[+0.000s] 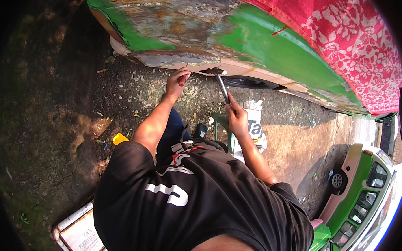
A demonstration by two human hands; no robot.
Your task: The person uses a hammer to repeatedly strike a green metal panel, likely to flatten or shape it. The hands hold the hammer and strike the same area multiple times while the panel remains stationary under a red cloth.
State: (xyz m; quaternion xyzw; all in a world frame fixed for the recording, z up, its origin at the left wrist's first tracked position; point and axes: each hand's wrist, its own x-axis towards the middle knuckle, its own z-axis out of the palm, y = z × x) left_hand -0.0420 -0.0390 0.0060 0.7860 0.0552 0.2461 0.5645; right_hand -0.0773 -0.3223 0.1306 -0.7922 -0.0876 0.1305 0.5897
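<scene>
"Where's the hammer on your feed?"

"I have the hammer just below the van's pale pink lower sill, handle slanting down to the right, head up by the edge. From my end I cannot tell whether the head touches the metal."

"And the hands?"

"My view shows the right hand wrapped round the lower part of that handle, fingers closed. The left hand is curled round a red-handled tool, near the same sill, to the left of the hammer head. I can't make out the tool's tip clearly."

"What's around them?"

"Above the sill I see the green van body, with broad rusty, stripped patches, and a red cloth with pale flowers draped over it. A dark tyre shows under the sill, right of the hammer head. Flakes lie scattered on the ground."

"Further out?"

"A white printed sack lies beside the right hand, and a yellow scrap lies left of the person. A second green-and-pink van stands at lower right; a white-framed sign is at lower left."
</scene>
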